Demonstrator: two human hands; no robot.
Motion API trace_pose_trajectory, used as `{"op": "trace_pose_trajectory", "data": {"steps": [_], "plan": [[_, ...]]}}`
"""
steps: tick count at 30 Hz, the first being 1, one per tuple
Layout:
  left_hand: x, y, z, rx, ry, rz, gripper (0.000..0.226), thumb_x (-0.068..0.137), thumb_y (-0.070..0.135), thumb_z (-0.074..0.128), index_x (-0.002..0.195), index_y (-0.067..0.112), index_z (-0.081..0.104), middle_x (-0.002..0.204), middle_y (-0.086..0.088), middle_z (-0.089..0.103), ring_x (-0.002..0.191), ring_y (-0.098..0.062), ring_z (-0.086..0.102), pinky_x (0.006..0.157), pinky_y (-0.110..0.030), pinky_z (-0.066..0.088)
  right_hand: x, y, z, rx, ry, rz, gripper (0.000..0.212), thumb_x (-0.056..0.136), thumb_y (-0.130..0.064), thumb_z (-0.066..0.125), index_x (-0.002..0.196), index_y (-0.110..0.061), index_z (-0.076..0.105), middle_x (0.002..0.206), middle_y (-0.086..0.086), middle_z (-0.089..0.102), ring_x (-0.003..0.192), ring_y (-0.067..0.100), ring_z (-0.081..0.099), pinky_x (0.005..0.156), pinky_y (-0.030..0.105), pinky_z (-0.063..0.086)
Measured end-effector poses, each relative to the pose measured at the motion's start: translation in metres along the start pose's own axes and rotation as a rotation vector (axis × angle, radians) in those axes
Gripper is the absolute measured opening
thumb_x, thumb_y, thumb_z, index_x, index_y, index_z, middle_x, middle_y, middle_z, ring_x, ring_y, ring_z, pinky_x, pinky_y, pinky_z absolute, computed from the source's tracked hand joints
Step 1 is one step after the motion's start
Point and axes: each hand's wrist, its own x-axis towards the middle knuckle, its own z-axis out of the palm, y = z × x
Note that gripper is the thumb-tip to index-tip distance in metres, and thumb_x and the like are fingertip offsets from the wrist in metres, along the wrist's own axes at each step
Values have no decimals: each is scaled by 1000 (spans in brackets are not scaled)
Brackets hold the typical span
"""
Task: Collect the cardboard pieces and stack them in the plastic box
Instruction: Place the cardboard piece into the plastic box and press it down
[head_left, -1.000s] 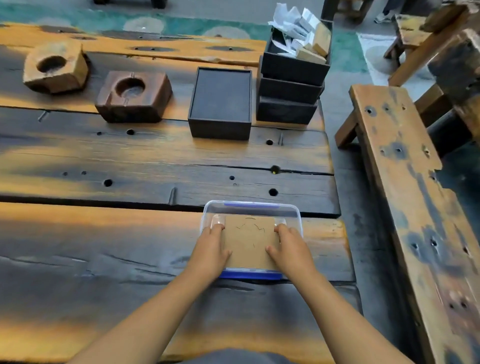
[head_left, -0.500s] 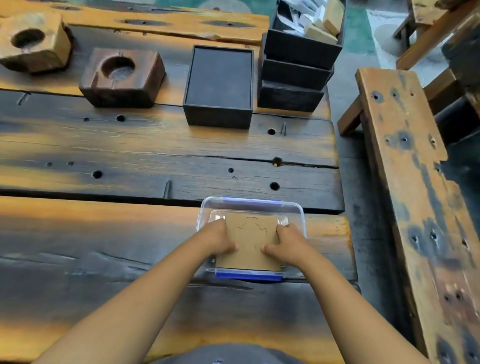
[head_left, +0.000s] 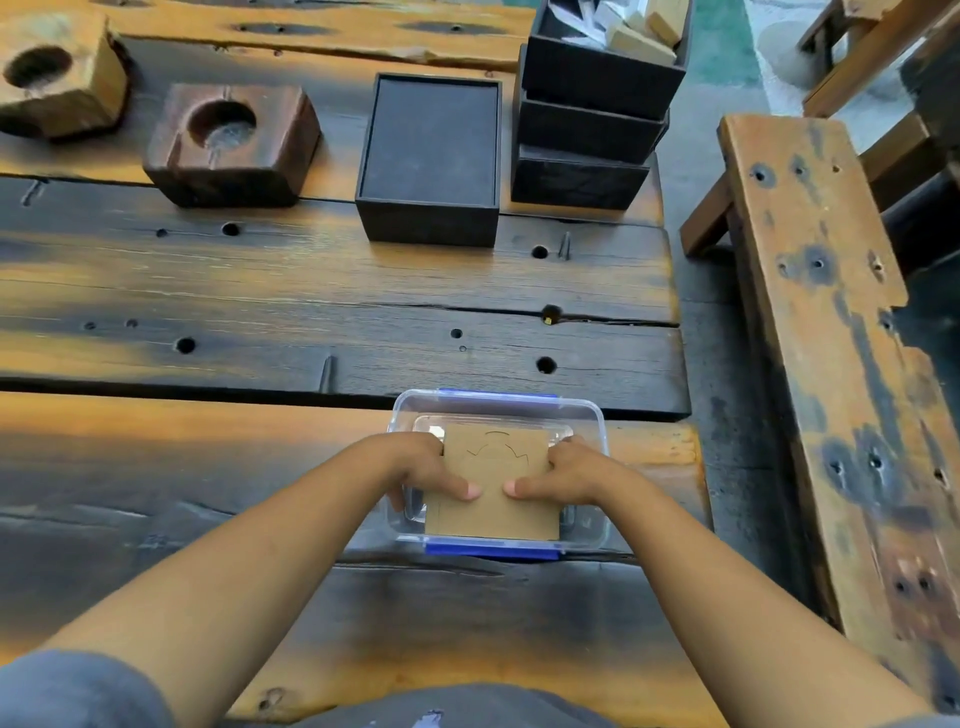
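- Cardboard pieces (head_left: 493, 483) lie stacked inside the plastic box (head_left: 597, 431), near the worktop (head_left: 260, 291) right edge.
- Left hand (head_left: 426, 467) and right hand (head_left: 566, 470) grip the stack's sides, thumbs on top.
- Bare planks lie beyond the box.

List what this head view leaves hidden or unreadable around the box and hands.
- Number of cardboard pieces stacked: only the top sheet shows.
- Floor of the plastic box: covered by cardboard and hands.
- Fingertips of left hand and right hand: tucked under or behind the cardboard edges.
- Contents of the top black tray: cut off by the frame's top edge.
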Motion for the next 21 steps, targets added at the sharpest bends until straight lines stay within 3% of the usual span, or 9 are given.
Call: {"op": "trace_pose_trajectory", "data": {"steps": [4,10,17,21], "plan": [[-1,-5,-3,-50,-14,23,78,74,50,80,136,15,50,129,-3,59,115,-32,63,90,-45,59,-2,6,1,64,16,-74,88,71,-71,68,139,-17,54,145,11,42,136,25,43,111,40,40],[0,11,7,65,-27,-77,97,76,62,71,148,8,36,143,-19,52,124,-39,56,96,-48,55,5,-6,1,-100,-22,50,107,68,-80,61,148,-11,41,156,13,28,140,27,38,112,41,36],[-2,4,-5,-7,-64,-36,88,78,50,77,145,8,40,148,-13,46,128,-37,53,93,-47,57,2,0,-2,-100,-35,-11,108,65,-84,59,146,-14,45,152,15,38,138,29,41,112,43,39],[3,6,1,59,-59,-77,94,76,55,76,147,8,36,148,-16,46,129,-38,53,97,-47,55,4,-2,1,-113,-29,25,108,65,-84,59,146,-13,45,152,14,35,137,29,42,110,41,39]]}}
